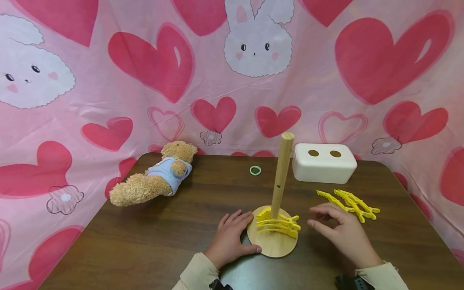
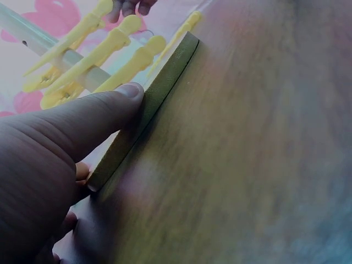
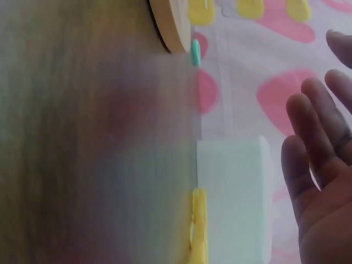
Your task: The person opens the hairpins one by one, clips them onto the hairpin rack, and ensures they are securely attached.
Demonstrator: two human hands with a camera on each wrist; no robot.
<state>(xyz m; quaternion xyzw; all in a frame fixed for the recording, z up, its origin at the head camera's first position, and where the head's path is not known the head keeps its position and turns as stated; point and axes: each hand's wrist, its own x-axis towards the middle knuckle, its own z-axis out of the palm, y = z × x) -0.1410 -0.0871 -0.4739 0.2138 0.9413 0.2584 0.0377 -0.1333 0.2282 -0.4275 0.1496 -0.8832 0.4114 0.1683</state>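
Note:
A wooden stand [image 1: 274,249] with a round base and an upright wooden pole [image 1: 282,165] is on the table. Several yellow plastic pieces with knobbed ends [image 1: 279,226] sit low around the pole, above the base. My left hand [image 1: 233,238] rests at the base's left side, its fingers extended; in the left wrist view the thumb [image 2: 104,113] touches the base rim. To the right of the stand, my right hand [image 1: 340,229] is in the air, thumb and fingers apart, holding nothing. More yellow plastic pieces [image 1: 349,203] lie beyond it on the table.
A white box [image 1: 324,171] with two round holes stands at the back right. A small green ring [image 1: 255,170] lies behind the stand. On the left lies a teddy bear [image 1: 156,177] in a blue top. A pink printed cloth [image 1: 214,60] hangs behind the table.

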